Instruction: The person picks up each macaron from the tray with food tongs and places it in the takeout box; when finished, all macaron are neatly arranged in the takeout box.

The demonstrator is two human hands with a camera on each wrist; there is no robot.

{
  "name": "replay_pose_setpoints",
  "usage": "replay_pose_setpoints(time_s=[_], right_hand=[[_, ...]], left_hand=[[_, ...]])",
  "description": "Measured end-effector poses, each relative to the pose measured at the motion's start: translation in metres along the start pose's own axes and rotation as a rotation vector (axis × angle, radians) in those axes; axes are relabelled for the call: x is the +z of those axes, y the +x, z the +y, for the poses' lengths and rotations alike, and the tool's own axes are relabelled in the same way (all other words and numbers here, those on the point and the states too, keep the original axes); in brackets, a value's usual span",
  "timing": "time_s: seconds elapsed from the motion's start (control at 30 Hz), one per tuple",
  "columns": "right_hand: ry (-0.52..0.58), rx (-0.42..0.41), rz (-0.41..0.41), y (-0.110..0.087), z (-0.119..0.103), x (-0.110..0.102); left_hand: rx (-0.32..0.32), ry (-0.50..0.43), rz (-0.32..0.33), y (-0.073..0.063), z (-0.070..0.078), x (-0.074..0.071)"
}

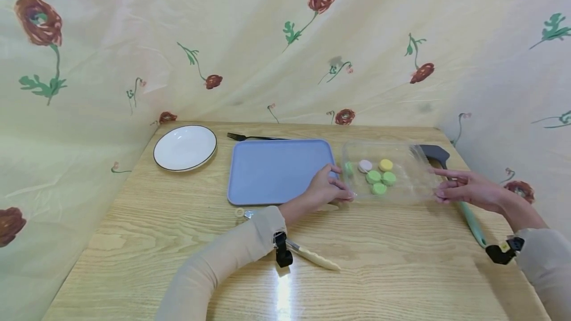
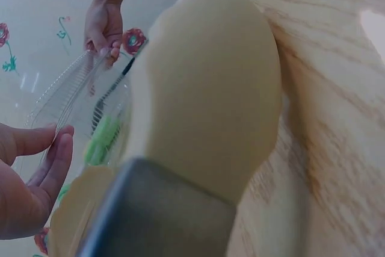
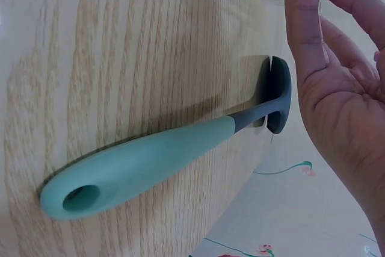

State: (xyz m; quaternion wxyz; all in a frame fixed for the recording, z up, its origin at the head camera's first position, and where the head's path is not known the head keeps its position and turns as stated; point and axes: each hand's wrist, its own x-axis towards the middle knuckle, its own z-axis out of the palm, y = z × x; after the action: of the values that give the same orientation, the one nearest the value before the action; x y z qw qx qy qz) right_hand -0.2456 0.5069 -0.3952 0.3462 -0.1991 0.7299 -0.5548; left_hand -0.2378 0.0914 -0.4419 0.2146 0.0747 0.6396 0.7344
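Both hands hold a clear plastic lid [image 2: 63, 91] by its opposite ends. My left hand [image 1: 327, 187] pinches the near left edge between thumb and fingers, as the left wrist view shows. At the other end, my right hand [image 1: 473, 189] pinches the right edge. Under the lid, in a clear plastic box, sit several green macarons [image 1: 373, 177], a yellow macaron [image 1: 385, 165] and a pale lilac macaron [image 1: 365, 166]. Below my left forearm lie tongs [image 1: 316, 258] with cream scalloped tips, partly hidden by the sleeve; a cream tip looms close in the left wrist view.
A blue tray [image 1: 276, 170] lies left of the box, with a black fork [image 1: 258, 137] behind it. Farther left is a white plate [image 1: 185, 147] with a dark rim. A spatula [image 3: 144, 164] with a teal handle and dark head lies beneath my right hand, near the table's right edge.
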Motion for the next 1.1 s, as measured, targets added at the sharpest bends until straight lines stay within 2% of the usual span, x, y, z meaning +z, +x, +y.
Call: replay_pose_setpoints(time_s=[0.43, 0.6, 1.1], right_hand=[[0.027, -0.012, -0.015, -0.001, 0.002, -0.001], [0.013, -0.001, 0.003, -0.002, 0.001, -0.002], [-0.012, 0.025, 0.033, -0.003, 0.0, 0.002]], left_hand=[[0.054, 0.145, 0.017, -0.003, 0.004, -0.003], [0.054, 0.142, 0.019, -0.003, 0.006, -0.004], [0.057, 0.185, -0.047, -0.006, 0.008, -0.014]])
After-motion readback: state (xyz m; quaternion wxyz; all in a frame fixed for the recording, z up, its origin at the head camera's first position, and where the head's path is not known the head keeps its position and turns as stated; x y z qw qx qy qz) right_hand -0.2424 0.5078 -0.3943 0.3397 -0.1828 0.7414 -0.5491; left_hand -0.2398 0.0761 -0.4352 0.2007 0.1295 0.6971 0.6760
